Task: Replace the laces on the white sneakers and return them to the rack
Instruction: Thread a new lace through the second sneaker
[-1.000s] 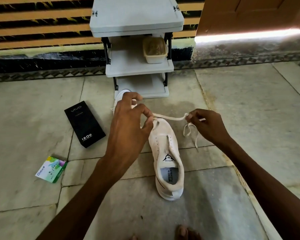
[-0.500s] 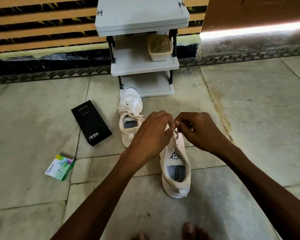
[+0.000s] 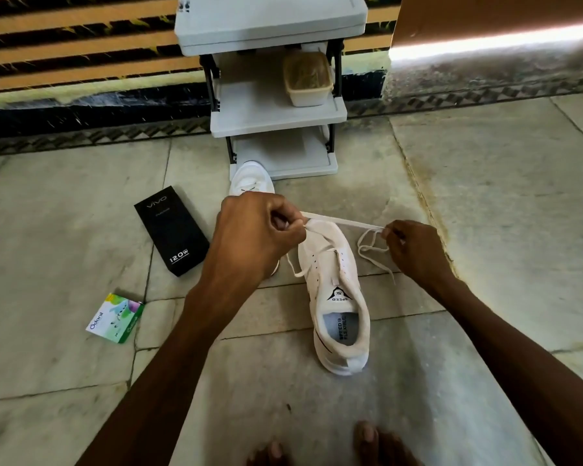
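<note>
A white sneaker [image 3: 342, 307] lies on the stone floor, heel toward me, with a white lace [image 3: 344, 223] threaded only near its toe. My left hand [image 3: 253, 237] pinches the lace at the toe end. My right hand [image 3: 414, 250] grips the lace's other part to the right, so a stretch runs taut between the hands, and loose loops dangle below the right hand. A second white sneaker [image 3: 249, 178], laced, sits further back, mostly hidden behind my left hand. The grey shoe rack [image 3: 276, 119] stands against the wall beyond it.
A black phone box [image 3: 172, 230] and a small green packet [image 3: 117, 317] lie on the floor to the left. A plastic tub [image 3: 307, 79] sits on the rack's middle shelf. My bare toes [image 3: 367, 442] show at the bottom edge. A door stands at upper right.
My hands were together over the sneaker's toe half a second ago; now they have drawn apart, pulling the lace taut between them. The view has shifted slightly.
</note>
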Tool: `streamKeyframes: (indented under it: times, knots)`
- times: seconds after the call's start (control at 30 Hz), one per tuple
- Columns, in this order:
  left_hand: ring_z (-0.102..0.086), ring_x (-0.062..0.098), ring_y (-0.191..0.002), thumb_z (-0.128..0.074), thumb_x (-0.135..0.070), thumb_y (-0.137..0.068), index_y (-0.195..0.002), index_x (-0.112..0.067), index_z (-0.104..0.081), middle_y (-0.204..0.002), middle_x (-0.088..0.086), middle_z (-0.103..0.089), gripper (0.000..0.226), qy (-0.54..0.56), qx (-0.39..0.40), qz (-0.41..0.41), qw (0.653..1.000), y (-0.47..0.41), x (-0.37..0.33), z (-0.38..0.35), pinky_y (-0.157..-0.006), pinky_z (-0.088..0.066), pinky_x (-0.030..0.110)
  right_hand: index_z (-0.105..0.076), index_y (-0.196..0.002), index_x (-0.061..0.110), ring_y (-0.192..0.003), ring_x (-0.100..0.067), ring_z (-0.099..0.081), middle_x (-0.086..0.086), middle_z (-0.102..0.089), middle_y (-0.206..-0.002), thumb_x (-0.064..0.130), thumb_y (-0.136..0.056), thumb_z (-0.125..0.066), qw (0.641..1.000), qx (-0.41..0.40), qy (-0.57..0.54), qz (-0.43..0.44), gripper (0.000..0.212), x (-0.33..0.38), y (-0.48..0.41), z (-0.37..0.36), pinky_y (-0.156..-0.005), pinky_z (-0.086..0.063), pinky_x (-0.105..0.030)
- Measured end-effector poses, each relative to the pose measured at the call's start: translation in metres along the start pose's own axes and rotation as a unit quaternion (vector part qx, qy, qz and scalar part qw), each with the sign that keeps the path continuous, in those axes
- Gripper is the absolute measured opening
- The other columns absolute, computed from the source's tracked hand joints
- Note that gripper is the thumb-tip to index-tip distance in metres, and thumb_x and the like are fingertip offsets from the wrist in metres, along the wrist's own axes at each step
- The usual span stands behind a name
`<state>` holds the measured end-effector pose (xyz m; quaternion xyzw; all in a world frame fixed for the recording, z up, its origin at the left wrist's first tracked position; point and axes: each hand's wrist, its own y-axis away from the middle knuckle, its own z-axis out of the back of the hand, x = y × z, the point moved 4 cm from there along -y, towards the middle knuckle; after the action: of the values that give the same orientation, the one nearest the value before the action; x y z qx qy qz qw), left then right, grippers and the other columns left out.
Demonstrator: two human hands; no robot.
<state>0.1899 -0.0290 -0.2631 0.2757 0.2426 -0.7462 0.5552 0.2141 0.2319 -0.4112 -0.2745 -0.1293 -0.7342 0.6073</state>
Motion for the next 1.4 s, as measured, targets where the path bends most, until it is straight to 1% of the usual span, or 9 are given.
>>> streamKeyframes:
  times: [0.13, 0.23, 0.3, 0.5, 0.7, 0.93, 1.1, 1.27, 1.4]
  knots:
    - [-0.057, -0.001, -0.067, -0.071, -0.019, -0.078, -0.073, -0.026, -0.070, -0.072, -0.016, -0.063, 0.009, -0.065, 0.014, 0.004, 0.998, 0.002, 0.008, -0.016, -0.062, -0.036, 0.009, -0.073, -0.084, 0.009, -0.068, -0.027, -0.066, -0.008, -0.071, -0.075, 0.011, -0.093, -0.059, 1.000, 0.016, -0.022, -0.003, 0.017, 0.001, -0.001, 0.005, -0.064, -0.052, -0.040]
    - [-0.044, 0.005, -0.103, -0.071, -0.023, -0.080, -0.080, -0.024, -0.071, -0.107, -0.013, -0.055, 0.001, -0.132, 0.015, -0.054, 0.990, 0.000, 0.007, -0.029, -0.086, -0.033, 0.022, -0.073, -0.085, 0.013, -0.070, -0.012, -0.067, 0.001, -0.072, -0.078, 0.018, -0.096, -0.060, 0.990, 0.079, -0.087, 0.075, 0.018, 0.045, 0.000, 0.013, -0.070, -0.054, -0.033]
    - [-0.043, 0.007, -0.110, -0.073, -0.025, -0.080, -0.080, -0.025, -0.071, -0.112, -0.011, -0.056, 0.003, -0.104, 0.037, -0.102, 0.989, -0.004, 0.000, -0.037, -0.088, -0.032, 0.025, -0.072, -0.088, 0.015, -0.071, -0.007, -0.065, 0.005, -0.069, -0.078, 0.028, -0.097, -0.056, 0.978, 0.119, -0.105, 0.133, 0.023, 0.076, 0.002, 0.017, -0.069, -0.054, -0.031]
    - [-0.054, 0.007, -0.097, -0.069, -0.025, -0.083, -0.080, -0.026, -0.069, -0.093, -0.013, -0.066, 0.003, -0.034, 0.101, -0.113, 0.988, -0.012, -0.003, -0.058, -0.084, -0.040, 0.027, -0.069, -0.085, 0.018, -0.070, -0.011, -0.060, 0.006, -0.064, -0.075, 0.027, -0.093, -0.050, 0.975, 0.109, -0.080, 0.174, 0.023, 0.102, 0.004, 0.027, -0.066, -0.051, -0.042]
    - [-0.057, 0.003, -0.074, -0.069, -0.018, -0.082, -0.079, -0.018, -0.072, -0.080, -0.012, -0.064, 0.005, -0.037, 0.102, -0.072, 0.991, -0.013, -0.002, -0.068, -0.069, -0.045, 0.021, -0.067, -0.090, 0.023, -0.075, -0.011, -0.057, 0.012, -0.061, -0.080, 0.034, -0.096, -0.046, 0.982, 0.093, -0.032, 0.159, 0.024, 0.087, 0.005, 0.016, -0.065, -0.050, -0.038]
    - [-0.059, -0.006, -0.063, -0.075, -0.021, -0.079, -0.075, -0.027, -0.072, -0.064, -0.020, -0.064, 0.008, 0.072, 0.057, -0.045, 0.995, -0.005, -0.012, -0.039, -0.061, -0.043, 0.006, -0.064, -0.085, 0.016, -0.072, -0.020, -0.057, 0.004, -0.060, -0.078, 0.021, -0.100, -0.051, 0.998, 0.023, -0.010, 0.053, 0.020, 0.003, 0.007, -0.012, -0.060, -0.039, -0.030]
    - [-0.061, -0.002, -0.071, -0.074, -0.028, -0.079, -0.080, -0.027, -0.073, -0.072, -0.018, -0.067, 0.002, 0.069, 0.031, -0.061, 0.995, 0.000, -0.023, -0.026, -0.066, -0.044, 0.007, -0.070, -0.086, 0.008, -0.072, -0.030, -0.061, -0.007, -0.064, -0.078, 0.011, -0.095, -0.058, 0.997, 0.015, -0.024, -0.067, 0.015, -0.043, 0.008, -0.010, -0.062, -0.039, -0.032]
    - [-0.042, 0.001, -0.108, -0.068, -0.026, -0.086, -0.088, -0.025, -0.069, -0.111, -0.015, -0.052, 0.002, -0.085, 0.003, -0.094, 0.992, -0.005, -0.013, -0.038, -0.083, -0.026, 0.015, -0.072, -0.087, 0.016, -0.078, -0.013, -0.061, 0.000, -0.069, -0.086, 0.021, -0.098, -0.056, 0.993, 0.035, -0.097, 0.048, 0.020, 0.023, 0.006, 0.016, -0.070, -0.048, -0.028]
    - [-0.045, 0.010, -0.115, -0.066, -0.023, -0.088, -0.089, -0.022, -0.067, -0.118, -0.007, -0.057, 0.002, -0.066, 0.057, -0.145, 0.986, -0.006, -0.020, -0.052, -0.092, -0.037, 0.028, -0.070, -0.093, 0.017, -0.083, -0.012, -0.058, 0.005, -0.066, -0.087, 0.032, -0.100, -0.050, 0.982, 0.056, -0.112, 0.142, 0.025, 0.080, 0.011, 0.033, -0.072, -0.048, -0.030]
